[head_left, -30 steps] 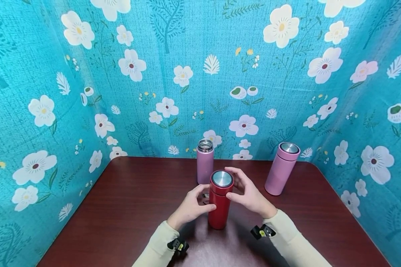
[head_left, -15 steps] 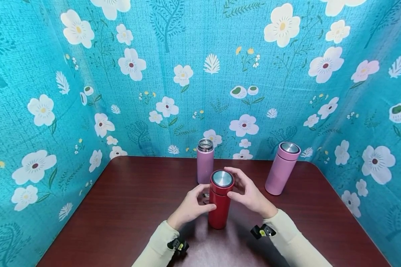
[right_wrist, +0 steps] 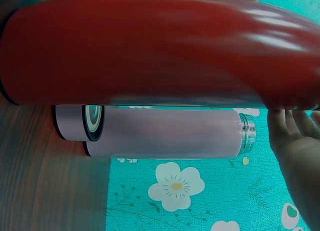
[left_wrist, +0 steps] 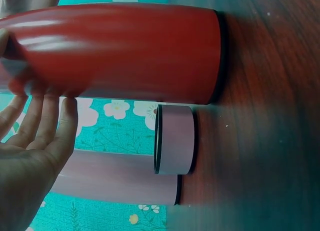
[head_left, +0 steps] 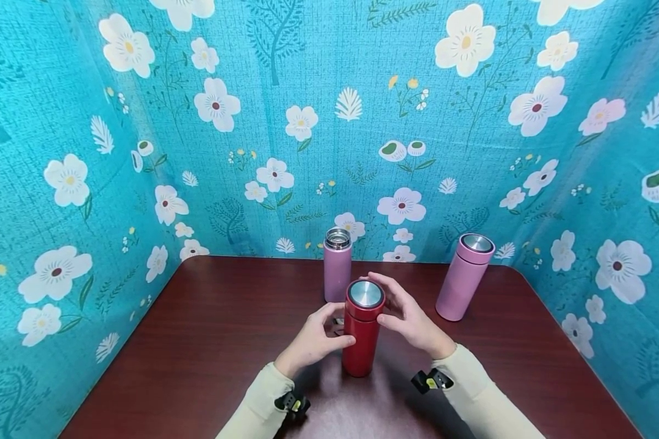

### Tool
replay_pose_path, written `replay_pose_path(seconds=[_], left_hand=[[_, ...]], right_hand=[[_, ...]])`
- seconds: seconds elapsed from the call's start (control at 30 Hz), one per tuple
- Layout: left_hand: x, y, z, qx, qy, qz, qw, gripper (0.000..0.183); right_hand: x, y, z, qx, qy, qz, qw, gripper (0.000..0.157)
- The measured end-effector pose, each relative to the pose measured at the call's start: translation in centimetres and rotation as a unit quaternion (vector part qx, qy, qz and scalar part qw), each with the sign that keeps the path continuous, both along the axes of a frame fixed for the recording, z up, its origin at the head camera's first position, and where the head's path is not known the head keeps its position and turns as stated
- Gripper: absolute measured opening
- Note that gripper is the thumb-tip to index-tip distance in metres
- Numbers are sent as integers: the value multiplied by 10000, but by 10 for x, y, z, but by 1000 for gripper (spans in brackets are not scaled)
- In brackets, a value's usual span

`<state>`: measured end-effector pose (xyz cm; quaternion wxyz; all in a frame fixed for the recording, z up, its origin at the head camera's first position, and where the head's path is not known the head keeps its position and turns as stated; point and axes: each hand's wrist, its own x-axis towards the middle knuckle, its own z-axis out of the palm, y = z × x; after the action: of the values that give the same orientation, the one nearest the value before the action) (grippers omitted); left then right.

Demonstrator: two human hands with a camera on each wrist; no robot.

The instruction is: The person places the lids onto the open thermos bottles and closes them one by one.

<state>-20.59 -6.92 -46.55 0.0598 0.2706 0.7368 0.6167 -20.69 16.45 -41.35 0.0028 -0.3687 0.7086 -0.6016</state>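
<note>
We see a turquoise cloth printed with white flowers (head_left: 329, 155) hanging behind and along both sides of a dark reddish-brown wooden bench (head_left: 236, 341). Over its near part we see a left cream sleeve (head_left: 258, 402) and a right cream sleeve (head_left: 480, 390).

Between them, at the middle of the bench, we find a tall red cylindrical bottle (head_left: 359, 350), upright, its red cap with a brushed metal disc (head_left: 366, 293) facing up. Farther back and to the right stands a capped pink cylindrical bottle (head_left: 460, 285), well apart from the red one. Just behind the red one stands an uncapped pink cylindrical bottle (head_left: 337, 271), its shiny metal neck showing.

Our left hand (head_left: 307, 342) has its grip curled round the red body, thumb on the near side. Our right hand (head_left: 414, 320) has its grip curved round the upper end, thumb by the cap's lower edge and fingers on the far side.

In the wrist views we make out a short pink cylindrical cap (left_wrist: 177, 141) standing on the bench near the uncapped bottle, ringed inside upward. Smallest, a black device (head_left: 292, 403) sits at our left wrist.
</note>
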Motion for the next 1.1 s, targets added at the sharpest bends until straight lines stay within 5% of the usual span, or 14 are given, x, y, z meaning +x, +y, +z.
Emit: replay_pose_path(seconds=[1.1], left_hand=[[-1,1,0,-6,61,-1,10000,57]], right_hand=[[2,-1,3,71,-73,-241,9997,72]])
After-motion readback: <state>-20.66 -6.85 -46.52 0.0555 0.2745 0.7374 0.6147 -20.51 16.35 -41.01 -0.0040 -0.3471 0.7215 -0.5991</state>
